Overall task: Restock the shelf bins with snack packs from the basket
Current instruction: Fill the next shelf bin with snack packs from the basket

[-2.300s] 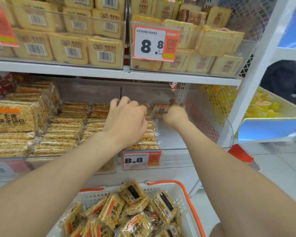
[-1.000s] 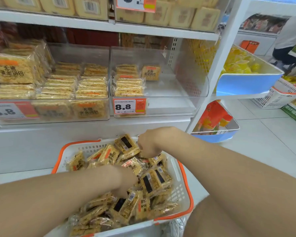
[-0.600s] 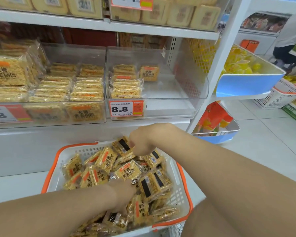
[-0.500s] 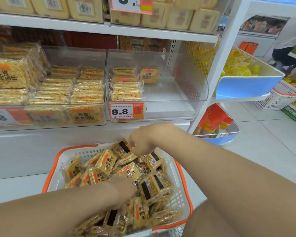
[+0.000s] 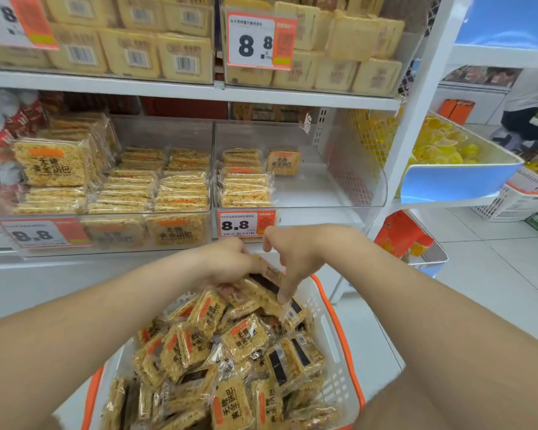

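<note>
Left hand (image 5: 227,265) and right hand (image 5: 295,259) both grip snack packs (image 5: 263,291) between them — just above the basket (image 5: 328,332).

The left hand (image 5: 227,265) and right hand (image 5: 295,259) are bare, and so are both forearms along all their visible length, smooth and slender. Under the right forearm another bare, rounded part shows at the frame's lower edge; whether knee or thigh, I cannot tell.
</note>
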